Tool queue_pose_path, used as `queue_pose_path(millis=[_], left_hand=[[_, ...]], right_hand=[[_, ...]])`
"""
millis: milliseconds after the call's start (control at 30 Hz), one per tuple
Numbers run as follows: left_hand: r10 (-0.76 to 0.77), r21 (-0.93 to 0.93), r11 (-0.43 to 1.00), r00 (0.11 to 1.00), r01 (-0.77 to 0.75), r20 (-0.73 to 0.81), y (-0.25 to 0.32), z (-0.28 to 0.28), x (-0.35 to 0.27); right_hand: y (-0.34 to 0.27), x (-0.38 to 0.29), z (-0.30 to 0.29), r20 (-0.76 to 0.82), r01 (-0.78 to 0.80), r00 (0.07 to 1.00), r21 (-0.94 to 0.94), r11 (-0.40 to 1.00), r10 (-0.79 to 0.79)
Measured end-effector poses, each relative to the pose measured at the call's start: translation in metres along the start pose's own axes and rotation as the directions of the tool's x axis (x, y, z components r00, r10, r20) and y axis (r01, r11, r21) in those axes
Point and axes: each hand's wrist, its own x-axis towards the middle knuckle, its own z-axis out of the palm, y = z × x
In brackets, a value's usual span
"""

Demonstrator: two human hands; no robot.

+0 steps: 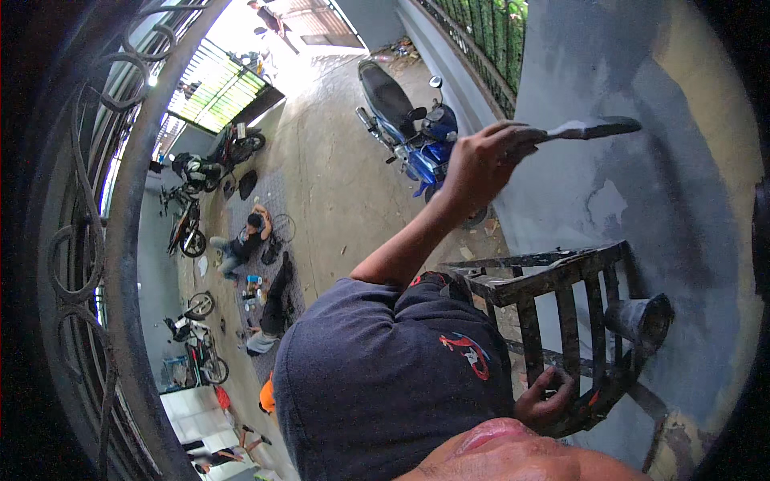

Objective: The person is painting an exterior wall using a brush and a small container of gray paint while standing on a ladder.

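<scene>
My left hand [502, 147] is raised in front of the grey wall [559, 180] and grips a thin tool with a dark, flat end [619, 125], a paintbrush or a putty knife. The tool points at the wall; contact with it cannot be told. Low in the view, my right hand [546, 398] has curled fingers beside the slats of a dark, stained ladder or stand [565, 324]; whether it grips the frame cannot be told. A stained bucket [640, 321] lies tilted in view against the ladder's far side, near the wall.
A blue motorcycle [415, 126] stands on the concrete floor below. Farther off, people rest on a mat [267, 186] beside several parked motorcycles [189, 225]. A curled metal grille [102, 240] runs along the left. The wall has patchy grey and yellowish paint.
</scene>
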Motion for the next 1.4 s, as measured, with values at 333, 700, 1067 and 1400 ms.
queue_pose_path(millis=[333,700,1067,1400], left_hand=[[-0.286,-0.563,0.793,0.958,0.233,-0.006,0.058,0.054,-0.078],[-0.267,-0.574,0.768,0.957,0.285,0.117,0.068,0.043,-0.093],[-0.028,-0.435,0.898,0.994,0.071,0.104,0.070,0.040,-0.110],[-0.059,-0.417,0.902,0.987,0.116,0.148,0.067,0.041,-0.111]], right_hand=[[0.017,-0.006,0.001,0.047,-0.072,0.996,-0.005,0.997,0.072],[0.006,-0.001,-0.006,0.118,-0.149,0.981,-0.032,0.988,0.152],[0.008,-0.004,-0.001,0.073,0.001,0.997,0.003,1.000,-0.001],[-0.003,-0.003,0.004,0.014,-0.058,0.998,0.041,0.997,0.058]])
